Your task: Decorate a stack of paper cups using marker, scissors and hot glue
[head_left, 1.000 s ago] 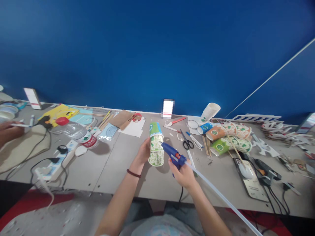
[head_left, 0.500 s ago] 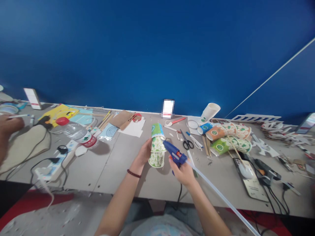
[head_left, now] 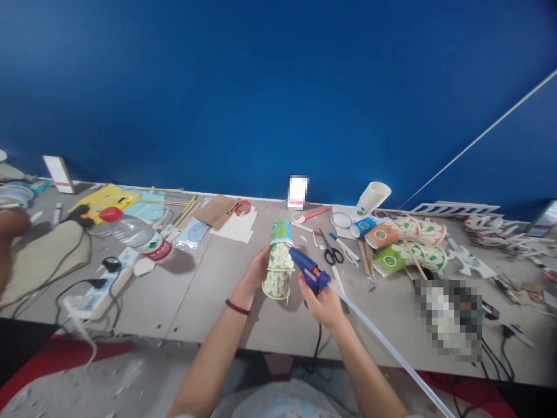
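Observation:
My left hand (head_left: 256, 271) is wrapped around the left side of a stack of paper cups (head_left: 279, 261), green and white with a blue band near the top. The stack stands over the middle of the table, tilted slightly. In my right hand (head_left: 324, 302) is a blue hot glue gun (head_left: 310, 273), its nozzle at the right side of the stack near a cup's rim. I cannot tell whether the tip touches. A long translucent glue stick (head_left: 383, 339) sticks out of the gun's back toward me. Most fingers of my left hand are hidden behind the cups.
Scissors (head_left: 331, 251), a red-handled tool (head_left: 317, 213) and more cup stacks (head_left: 407, 232) lie to the right. A water bottle (head_left: 139, 235) and a power strip (head_left: 108, 287) are at the left. Another person's hand (head_left: 13, 229) is at the far left. A blue wall (head_left: 261, 104) stands behind.
The cup stack has tilted slightly, its top shifting a little right. The other person's hand at far left has moved left. My grip on the cups and glue gun is unchanged.

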### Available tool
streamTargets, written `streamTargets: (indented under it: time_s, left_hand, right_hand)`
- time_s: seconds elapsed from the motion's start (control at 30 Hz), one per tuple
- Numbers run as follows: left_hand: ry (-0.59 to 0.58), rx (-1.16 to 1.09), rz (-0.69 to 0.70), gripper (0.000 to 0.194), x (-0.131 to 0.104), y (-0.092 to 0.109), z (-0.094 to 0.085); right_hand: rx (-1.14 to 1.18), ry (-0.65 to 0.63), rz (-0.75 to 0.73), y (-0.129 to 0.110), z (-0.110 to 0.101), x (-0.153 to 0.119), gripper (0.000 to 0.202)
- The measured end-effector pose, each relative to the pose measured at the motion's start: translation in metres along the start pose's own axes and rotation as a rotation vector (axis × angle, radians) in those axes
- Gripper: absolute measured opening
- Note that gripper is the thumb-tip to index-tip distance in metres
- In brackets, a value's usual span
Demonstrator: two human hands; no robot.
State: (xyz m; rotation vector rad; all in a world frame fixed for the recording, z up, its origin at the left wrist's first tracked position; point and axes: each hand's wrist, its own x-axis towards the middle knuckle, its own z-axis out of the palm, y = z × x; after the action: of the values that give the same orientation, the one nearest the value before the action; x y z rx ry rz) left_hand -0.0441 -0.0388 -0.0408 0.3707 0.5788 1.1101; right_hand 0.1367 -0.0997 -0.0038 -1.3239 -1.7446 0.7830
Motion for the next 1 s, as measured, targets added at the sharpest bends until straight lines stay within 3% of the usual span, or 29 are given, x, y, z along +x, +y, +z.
streamTargets:
  time_s: [0.73, 1.0]
  left_hand:
    - [0.04, -0.016, -0.044, 0.032, 0.0008, -0.0002, 0.0006]
    - [0.044, -0.033, -0.099, 0.039, 0.0002, -0.0005, -0.0005]
  right_hand:
    - [-0.071, 0.028, 0.017, 0.0055, 0.0041, -0.0021, 0.027]
    - [-0.177, 0.098, -0.076, 0.0041, 0.0049, -0.0019, 0.026]
